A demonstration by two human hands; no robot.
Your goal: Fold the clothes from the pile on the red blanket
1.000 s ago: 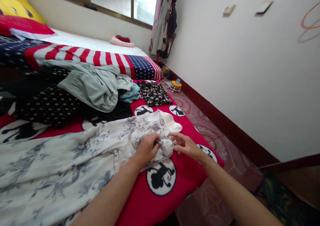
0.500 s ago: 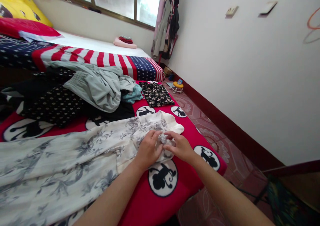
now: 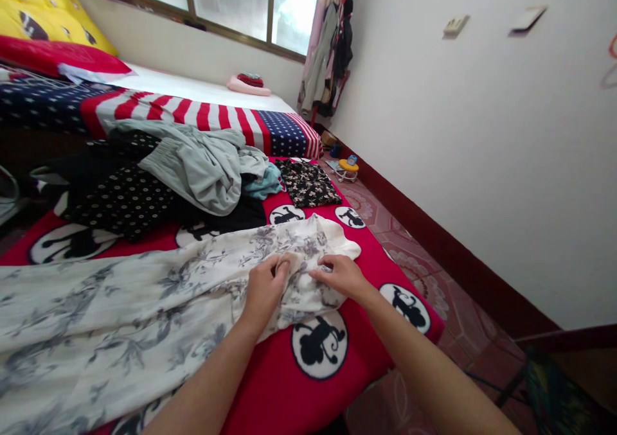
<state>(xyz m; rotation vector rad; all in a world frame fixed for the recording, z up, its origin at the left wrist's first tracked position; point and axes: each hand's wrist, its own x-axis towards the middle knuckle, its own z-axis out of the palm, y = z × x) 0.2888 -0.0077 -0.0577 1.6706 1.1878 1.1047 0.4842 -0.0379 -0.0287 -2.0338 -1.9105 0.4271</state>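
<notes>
Red monkey-print blanket (image 3: 270,383) under your work, head view. White grey-flowered garment (image 3: 144,306) lies lengthwise across it, scalloped end (image 3: 349,248) near your right hand (image 3: 340,274). Your left hand (image 3: 264,287) pinches a fold of the cloth; the right curls just beside, grip unclear. Beyond: heaped clothes (image 3: 202,165), black floral garment (image 3: 311,186) lying flat.

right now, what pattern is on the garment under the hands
The garment has a grey floral print on white, best seen in the head view.
</notes>
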